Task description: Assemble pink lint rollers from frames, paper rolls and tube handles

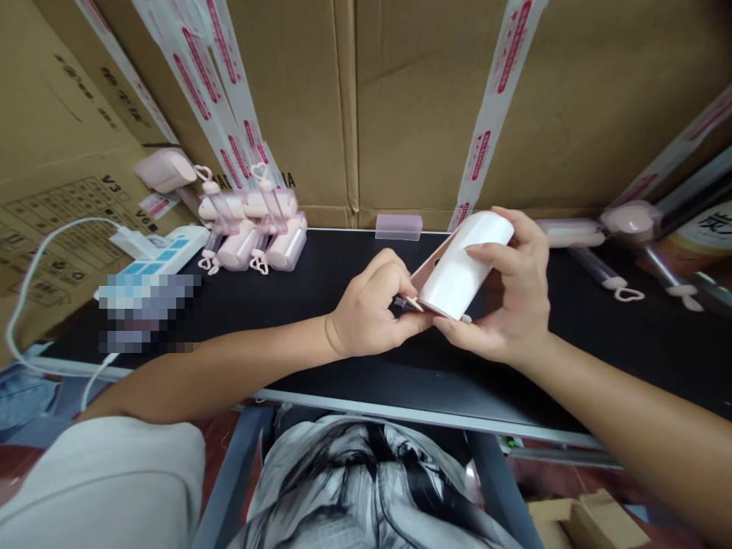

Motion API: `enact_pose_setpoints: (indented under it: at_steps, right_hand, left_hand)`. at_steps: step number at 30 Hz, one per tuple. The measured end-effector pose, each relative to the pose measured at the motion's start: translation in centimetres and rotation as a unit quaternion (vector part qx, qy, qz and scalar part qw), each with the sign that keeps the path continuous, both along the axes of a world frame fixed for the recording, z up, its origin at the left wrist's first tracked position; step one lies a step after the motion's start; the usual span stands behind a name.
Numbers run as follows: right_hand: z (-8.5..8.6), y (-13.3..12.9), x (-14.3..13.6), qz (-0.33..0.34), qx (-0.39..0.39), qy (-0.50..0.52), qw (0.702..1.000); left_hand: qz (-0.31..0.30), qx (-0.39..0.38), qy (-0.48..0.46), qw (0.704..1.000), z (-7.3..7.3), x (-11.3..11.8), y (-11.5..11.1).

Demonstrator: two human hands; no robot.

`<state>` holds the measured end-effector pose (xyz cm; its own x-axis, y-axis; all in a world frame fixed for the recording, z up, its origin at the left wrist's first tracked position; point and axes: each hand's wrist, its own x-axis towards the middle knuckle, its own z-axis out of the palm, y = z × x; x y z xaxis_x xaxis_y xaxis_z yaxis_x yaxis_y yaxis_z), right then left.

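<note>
A lint roller with a white paper roll and a pale pink holder is tilted above the black tabletop, between both hands. My right hand is wrapped round it, with fingers on the white roll and the thumb under its lower end. My left hand is closed at that lower end, pinching a small pale pink piece with a clear bit beside it. Fingers partly hide this piece, so its exact shape cannot be made out.
Several pink lint rollers with heart-shaped handles are grouped at the back left, and more pink ones lie at the right. A clear pinkish plastic block stands by the cardboard wall. A corded power strip is at left.
</note>
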<state>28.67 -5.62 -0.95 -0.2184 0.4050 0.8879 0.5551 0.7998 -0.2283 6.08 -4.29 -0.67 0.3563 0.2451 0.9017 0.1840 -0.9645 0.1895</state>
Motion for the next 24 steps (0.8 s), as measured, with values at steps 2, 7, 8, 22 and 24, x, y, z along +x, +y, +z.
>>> enact_pose_setpoints:
  at_steps: [2, 7, 8, 22, 24]
  right_hand:
    - [-0.1, 0.0, 0.0, 0.001, 0.000, -0.001, 1.000]
    - [0.0, -0.1, -0.2, 0.006, -0.004, -0.003, 1.000]
    - [0.1, -0.2, -0.2, 0.012, -0.004, -0.002, 1.000]
    - [-0.7, 1.3, -0.3, 0.013, -0.024, 0.022, 0.999]
    - [-1.1, 1.6, -0.2, 0.001, -0.034, 0.035, 0.999]
  left_hand:
    - [0.016, 0.001, 0.013, 1.000, 0.0, 0.0, 0.0]
    - [0.032, 0.007, 0.022, 0.999, 0.2, -0.1, -0.2]
    - [0.032, 0.005, 0.022, 0.999, 0.3, -0.1, -0.3]
    - [0.042, -0.028, 0.020, 0.999, -0.1, 0.2, -0.1]
    - [0.037, -0.052, 0.011, 0.998, -0.3, 0.4, -0.1]
